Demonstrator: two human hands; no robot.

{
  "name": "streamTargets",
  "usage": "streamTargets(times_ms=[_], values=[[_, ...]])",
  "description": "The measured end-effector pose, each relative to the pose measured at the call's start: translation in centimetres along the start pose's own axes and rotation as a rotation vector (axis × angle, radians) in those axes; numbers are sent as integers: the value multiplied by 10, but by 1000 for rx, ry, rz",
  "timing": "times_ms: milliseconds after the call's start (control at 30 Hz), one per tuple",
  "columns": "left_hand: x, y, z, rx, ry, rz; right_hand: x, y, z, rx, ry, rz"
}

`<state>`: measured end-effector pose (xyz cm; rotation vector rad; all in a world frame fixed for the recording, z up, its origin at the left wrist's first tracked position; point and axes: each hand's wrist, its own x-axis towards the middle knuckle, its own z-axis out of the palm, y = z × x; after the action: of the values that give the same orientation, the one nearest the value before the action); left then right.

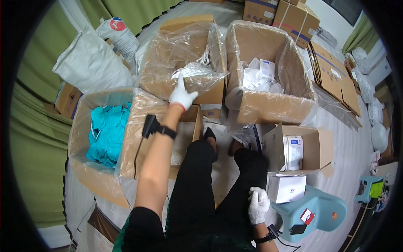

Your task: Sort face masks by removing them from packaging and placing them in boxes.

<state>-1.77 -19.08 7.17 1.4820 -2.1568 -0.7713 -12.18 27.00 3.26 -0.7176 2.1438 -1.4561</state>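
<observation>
The person is sitting among 4 open cardboard boxes on the floor. The left hand (181, 95), in a white glove, is reaching far forward to the far left box (184, 59), which is lined with clear plastic. Its fingers are spread, with one finger pointing up and the thumb out to the right, and they are touching the crumpled plastic liner (197, 69) at the near edge of that box; they are pinching nothing that shows. The right hand (257, 205), also gloved in white, is resting on the person's right knee, fingers curled loosely together and holding nothing.

To the left, a lined box of blue gloves (108, 130) is standing just beside the reaching arm. The far right box (268, 71) is holding white packets. Near the right hand, a smaller box (296, 151) is lying open on its side, and a white carton (286, 187) is sitting on a light blue stool (319, 210).
</observation>
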Motion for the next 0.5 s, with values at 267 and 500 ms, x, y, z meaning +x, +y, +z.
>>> streamTargets(times_ms=[267,500], values=[[-179,5,77,661,-299,321,14,-5,1,-228,-63,-204],[-172,-17,99,501,-127,316,9,-16,-6,30,-74,119]])
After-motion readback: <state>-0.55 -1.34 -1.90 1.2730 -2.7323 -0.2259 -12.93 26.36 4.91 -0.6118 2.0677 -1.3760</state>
